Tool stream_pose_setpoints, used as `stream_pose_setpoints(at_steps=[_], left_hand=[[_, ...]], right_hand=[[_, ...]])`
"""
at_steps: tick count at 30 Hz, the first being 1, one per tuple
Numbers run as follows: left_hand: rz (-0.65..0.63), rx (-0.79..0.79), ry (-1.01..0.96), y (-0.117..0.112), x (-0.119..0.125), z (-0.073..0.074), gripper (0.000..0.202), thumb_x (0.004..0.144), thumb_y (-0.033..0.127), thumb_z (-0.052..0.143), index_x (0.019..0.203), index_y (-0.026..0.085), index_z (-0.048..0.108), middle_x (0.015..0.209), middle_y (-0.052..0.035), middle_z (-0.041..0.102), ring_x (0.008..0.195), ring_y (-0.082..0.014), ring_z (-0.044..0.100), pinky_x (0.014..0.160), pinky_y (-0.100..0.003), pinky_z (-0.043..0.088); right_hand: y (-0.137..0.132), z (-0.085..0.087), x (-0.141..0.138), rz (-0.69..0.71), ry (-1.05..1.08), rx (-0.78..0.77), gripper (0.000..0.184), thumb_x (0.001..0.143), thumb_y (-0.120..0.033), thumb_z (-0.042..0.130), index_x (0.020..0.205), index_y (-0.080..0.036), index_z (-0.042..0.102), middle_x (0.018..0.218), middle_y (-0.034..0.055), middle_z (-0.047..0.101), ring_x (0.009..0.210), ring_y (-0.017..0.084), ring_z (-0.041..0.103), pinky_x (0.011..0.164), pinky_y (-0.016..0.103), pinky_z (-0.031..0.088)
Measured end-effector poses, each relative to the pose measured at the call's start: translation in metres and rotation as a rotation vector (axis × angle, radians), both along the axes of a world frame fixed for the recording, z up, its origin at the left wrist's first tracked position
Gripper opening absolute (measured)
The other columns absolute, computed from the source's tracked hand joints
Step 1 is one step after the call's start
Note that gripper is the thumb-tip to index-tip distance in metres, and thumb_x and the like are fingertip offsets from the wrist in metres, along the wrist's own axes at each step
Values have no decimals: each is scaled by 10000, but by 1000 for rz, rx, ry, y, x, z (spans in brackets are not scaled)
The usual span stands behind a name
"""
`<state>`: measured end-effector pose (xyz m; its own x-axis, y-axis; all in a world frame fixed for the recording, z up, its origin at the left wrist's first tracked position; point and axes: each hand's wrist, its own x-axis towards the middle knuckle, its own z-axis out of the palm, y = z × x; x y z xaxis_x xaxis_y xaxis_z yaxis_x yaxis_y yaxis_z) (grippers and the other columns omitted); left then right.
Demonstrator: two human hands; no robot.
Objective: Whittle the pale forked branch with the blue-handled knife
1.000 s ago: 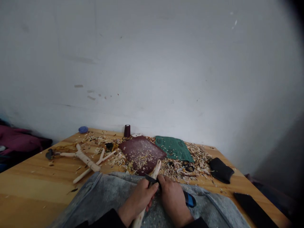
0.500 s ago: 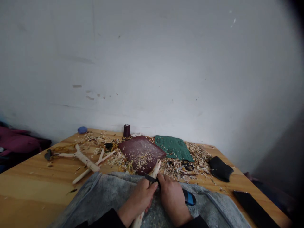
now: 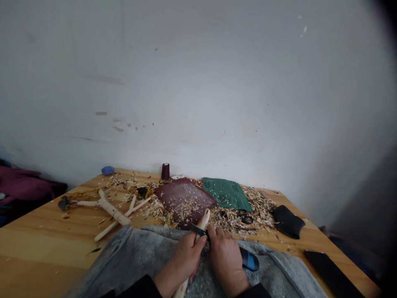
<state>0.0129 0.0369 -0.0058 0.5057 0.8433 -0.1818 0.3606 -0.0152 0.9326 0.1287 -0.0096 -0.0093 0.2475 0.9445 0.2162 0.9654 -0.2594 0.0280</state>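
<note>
A peeled wooden stick [image 3: 204, 219] slants up from my lap, its tip pointing at the table. My left hand [image 3: 186, 253] is closed around it, with the thumb near the blade. My right hand [image 3: 226, 256] grips a knife; its dark blade [image 3: 197, 229] lies across the stick just above my left thumb. The knife's black and blue handle end [image 3: 249, 260] sticks out to the right of my right hand. A grey cloth [image 3: 136, 252] lies under both hands.
Wood shavings [image 3: 260, 203] cover much of the table's back around a maroon sheet [image 3: 186, 196] and a green sheet [image 3: 228, 194]. Forked peeled branches [image 3: 111, 210] lie left. Scissors [image 3: 246, 218], a black pad [image 3: 288, 221], a phone [image 3: 331, 271] and a thread spool [image 3: 165, 171] are there too.
The knife has shifted very slightly along the stick, and its handle end has swung a little right and down. Both hands keep their grip.
</note>
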Motion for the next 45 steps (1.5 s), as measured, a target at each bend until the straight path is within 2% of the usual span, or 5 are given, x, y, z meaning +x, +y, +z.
stream_pose_setpoints(at_steps=[7, 14, 26, 33, 45], left_hand=[[-68, -54, -23, 4, -1, -4, 253, 901, 403, 399, 725, 226, 443, 379, 95, 384, 285, -95, 369, 324, -205, 247], [26, -172, -90, 1, -7, 1, 298, 872, 299, 403, 586, 216, 412, 456, 68, 387, 347, -65, 343, 355, -192, 273], [-91, -55, -79, 8, -6, -11, 287, 884, 395, 380, 703, 199, 485, 600, 12, 541, 422, -95, 476, 404, -205, 347], [-88, 286, 128, 7, -8, -5, 403, 870, 453, 350, 614, 208, 542, 653, -50, 660, 690, -188, 634, 667, -264, 429], [-143, 271, 249, 1, -7, 4, 472, 895, 446, 301, 638, 187, 601, 578, -65, 658, 620, -198, 642, 627, -274, 406]], right_hand=[[-1, 2, 0, 16, 80, -44, 351, 882, -69, 410, 1145, -238, 571, 934, 72, 671, 841, 205, 659, 662, 258, 438], [-3, 7, -1, 85, 141, -47, 330, 876, -95, 434, 1121, -250, 590, 940, 52, 683, 843, 184, 657, 676, 232, 419], [-2, 2, 2, 49, 123, -64, 330, 862, -97, 450, 1126, -248, 577, 920, 53, 675, 827, 200, 663, 645, 244, 415], [-6, 6, 2, 62, 186, -47, 254, 852, -131, 489, 1048, -247, 602, 903, 36, 686, 786, 184, 670, 622, 235, 407], [-11, 9, 3, 29, 128, -108, 319, 886, -85, 399, 1085, -235, 599, 907, 61, 690, 783, 209, 682, 602, 255, 423]])
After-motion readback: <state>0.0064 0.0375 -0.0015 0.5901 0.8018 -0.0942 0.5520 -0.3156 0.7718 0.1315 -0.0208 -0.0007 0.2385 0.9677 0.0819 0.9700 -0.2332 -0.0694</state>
